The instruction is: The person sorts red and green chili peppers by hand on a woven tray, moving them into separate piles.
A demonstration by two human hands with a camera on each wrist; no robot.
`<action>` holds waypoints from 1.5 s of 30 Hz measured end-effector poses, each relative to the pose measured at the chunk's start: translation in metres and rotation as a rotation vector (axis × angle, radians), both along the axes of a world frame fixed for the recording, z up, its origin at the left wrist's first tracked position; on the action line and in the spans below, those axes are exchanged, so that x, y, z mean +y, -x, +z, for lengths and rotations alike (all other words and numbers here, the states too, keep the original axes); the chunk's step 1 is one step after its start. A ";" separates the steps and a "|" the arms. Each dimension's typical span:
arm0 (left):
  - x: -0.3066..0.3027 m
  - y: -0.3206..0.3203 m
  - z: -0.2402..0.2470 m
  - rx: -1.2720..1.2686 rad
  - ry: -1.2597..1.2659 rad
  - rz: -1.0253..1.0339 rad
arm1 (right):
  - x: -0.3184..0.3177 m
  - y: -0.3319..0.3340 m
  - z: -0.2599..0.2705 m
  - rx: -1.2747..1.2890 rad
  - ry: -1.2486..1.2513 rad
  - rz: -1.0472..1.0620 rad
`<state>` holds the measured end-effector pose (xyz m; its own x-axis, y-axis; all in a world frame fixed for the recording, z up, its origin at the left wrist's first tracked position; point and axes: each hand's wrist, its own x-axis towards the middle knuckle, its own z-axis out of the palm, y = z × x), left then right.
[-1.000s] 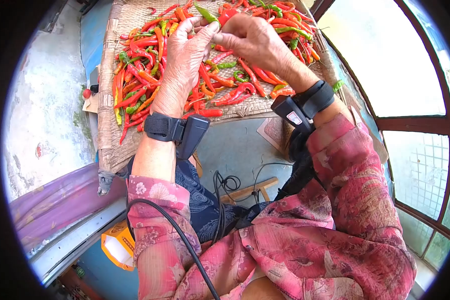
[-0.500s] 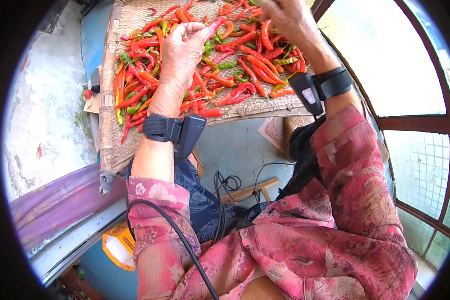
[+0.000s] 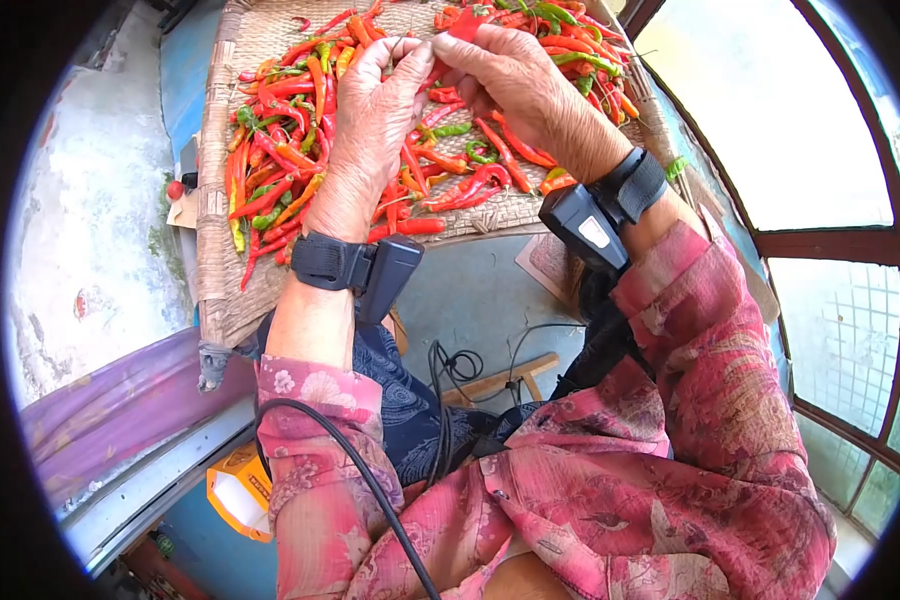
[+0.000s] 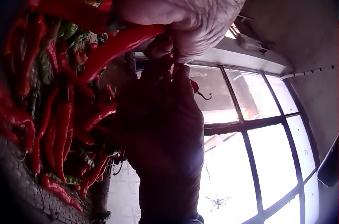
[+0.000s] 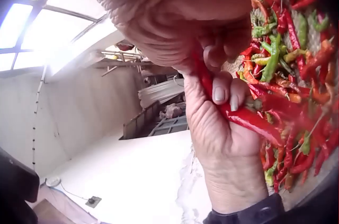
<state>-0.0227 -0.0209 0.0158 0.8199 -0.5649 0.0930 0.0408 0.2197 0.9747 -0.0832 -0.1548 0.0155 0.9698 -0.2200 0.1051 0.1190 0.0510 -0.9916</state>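
Note:
Both hands meet over a heap of chili peppers (image 3: 290, 150) on a woven tray. In the right wrist view, my left hand (image 3: 375, 120) curls its fingers round a long red chili pepper (image 5: 254, 123). My right hand (image 3: 530, 95) is close against it, thumb tip at the left fingertips, fingers bent. A red chili pepper (image 3: 467, 25) stands up at its thumb and forefinger in the head view. In the left wrist view, the right hand is dark, and a thin curved stem (image 4: 204, 95) pokes out beside the fingers.
The woven tray (image 3: 213, 250) has a raised rim and holds red, orange and green peppers. A window (image 3: 770, 120) stands at the right, a pale wall (image 3: 100, 200) at the left. Below lie black cables (image 3: 440, 400), a wooden stool (image 3: 500, 380) and an orange box (image 3: 240, 490).
A green pepper was at the left fingers one second ago, a red one half a second ago. The right hand went off to the right over the tray, then came back to the left hand.

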 end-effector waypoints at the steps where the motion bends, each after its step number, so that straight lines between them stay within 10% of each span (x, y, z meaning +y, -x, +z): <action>1: 0.000 0.000 -0.001 0.015 -0.030 0.022 | -0.003 0.000 0.003 0.042 0.022 -0.021; 10: 0.016 -0.013 0.000 0.090 0.093 0.133 | -0.067 -0.003 0.027 -0.160 1.229 -0.779; 15: 0.020 -0.023 0.002 0.140 0.313 0.008 | -0.059 -0.011 0.003 -0.300 1.459 -0.441; 22: 0.013 -0.023 0.004 0.187 0.484 -0.101 | 0.027 0.007 -0.009 -0.171 0.806 0.317; 26: 0.014 -0.030 0.001 0.190 0.487 -0.121 | 0.030 0.003 -0.017 -0.251 0.775 0.248; 29: 0.019 -0.040 0.000 0.103 0.248 0.412 | 0.017 0.003 -0.011 -0.223 0.997 0.161; 37: 0.026 -0.034 0.001 0.107 0.123 0.276 | -0.052 0.008 0.024 0.037 1.281 -0.521; 38: 0.022 -0.029 0.001 0.040 0.101 0.253 | -0.055 0.009 0.021 -0.308 1.256 -0.633; 41: 0.010 -0.016 0.001 -0.121 0.043 0.188 | -0.031 0.003 0.027 0.150 1.009 -0.285; 42: 0.004 -0.011 0.001 -0.158 0.044 0.179 | -0.029 -0.006 -0.002 -0.203 0.870 -0.155; 45: -0.016 0.002 -0.004 -0.031 0.105 0.063 | 0.004 -0.003 -0.002 -0.159 0.611 0.125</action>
<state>-0.0251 -0.0368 0.0121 0.8491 -0.4985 0.1748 -0.0060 0.3218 0.9468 -0.0806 -0.1506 0.0133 0.9466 0.0385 0.3200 0.2964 -0.4943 -0.8172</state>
